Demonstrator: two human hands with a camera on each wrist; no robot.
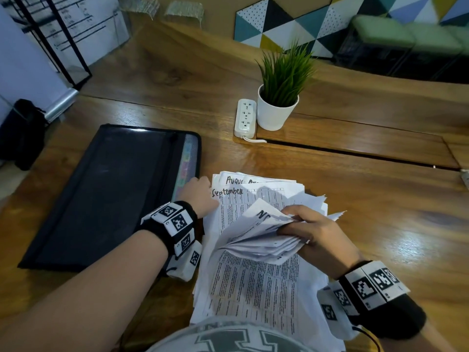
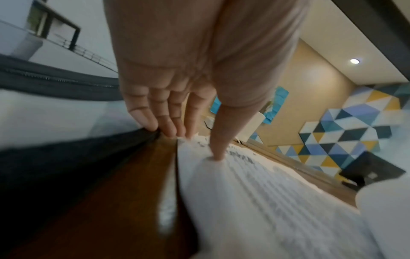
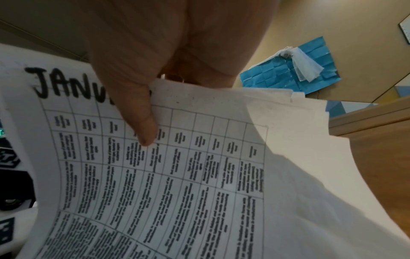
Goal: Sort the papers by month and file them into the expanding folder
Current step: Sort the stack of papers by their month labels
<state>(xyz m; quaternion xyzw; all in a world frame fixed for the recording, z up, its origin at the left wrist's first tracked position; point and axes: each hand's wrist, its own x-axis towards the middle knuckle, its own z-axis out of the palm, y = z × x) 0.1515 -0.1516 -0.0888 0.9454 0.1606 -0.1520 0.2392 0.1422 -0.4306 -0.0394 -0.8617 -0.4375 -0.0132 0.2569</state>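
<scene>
The stack of papers (image 1: pixel 256 270) lies on the wooden table (image 1: pixel 380 212), just right of the black expanding folder (image 1: pixel 106 194), which lies flat. The left hand (image 1: pixel 199 190) rests on the stack's far left corner, fingers straight and close together, the thumb (image 2: pixel 218 140) pressing the top sheet headed "September". The right hand (image 1: pixel 307 229) pinches a lifted, fanned bundle of sheets (image 1: pixel 261 237) above the stack; the sheet under its thumb (image 3: pixel 142 122) starts "JANU". A potted plant (image 1: pixel 279 97) and power strip (image 1: pixel 245 118) sit beyond the stack.

We see white papers (image 1: pixel 256 273) stacked just right of expanding folder (image 1: pixel 106 194), "September" sheet exposed, upper bundle lifted and curled, "Janu…" page facing us. Folder black, flat, coloured tabs at its right edge.
</scene>
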